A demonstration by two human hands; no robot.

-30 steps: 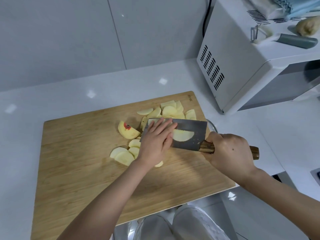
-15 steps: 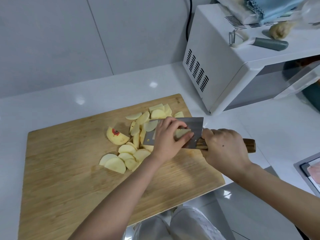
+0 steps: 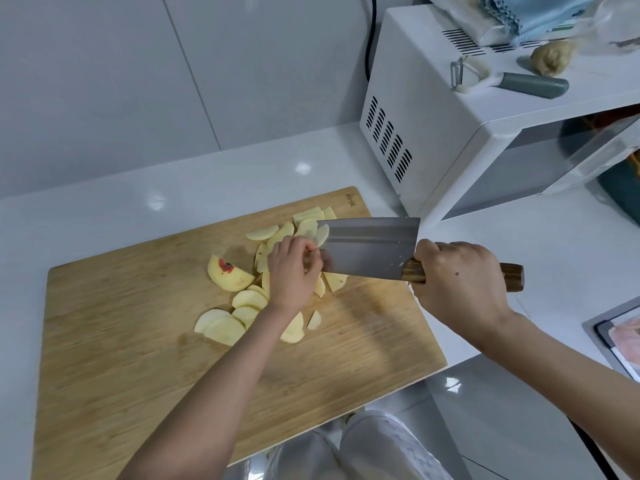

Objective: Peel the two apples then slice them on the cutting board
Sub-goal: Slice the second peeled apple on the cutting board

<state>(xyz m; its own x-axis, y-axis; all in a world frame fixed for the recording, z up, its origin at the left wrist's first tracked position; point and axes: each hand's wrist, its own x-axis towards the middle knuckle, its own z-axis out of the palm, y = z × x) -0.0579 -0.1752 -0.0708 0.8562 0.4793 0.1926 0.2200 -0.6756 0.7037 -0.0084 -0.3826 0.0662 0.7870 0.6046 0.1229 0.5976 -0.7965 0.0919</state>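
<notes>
Slicing, nearly done. Right hand [image 3: 460, 289] grips wood-handled steel cleaver [image 3: 370, 247]; left hand [image 3: 292, 275] curled at blade, grasp unclear. Next: slice pale apple wedge [image 3: 228, 277].

white counter [image 3: 104, 216] with a wooden cutting board [image 3: 121, 341] and a white microwave [image 3: 433, 140] directly on it

We find the board [image 3: 121, 341] open on its left half, slices [image 3: 247, 299] crowding its middle, cleaver [image 3: 367, 247] over its right, microwave [image 3: 433, 133] blocking beyond its far-right corner
</notes>
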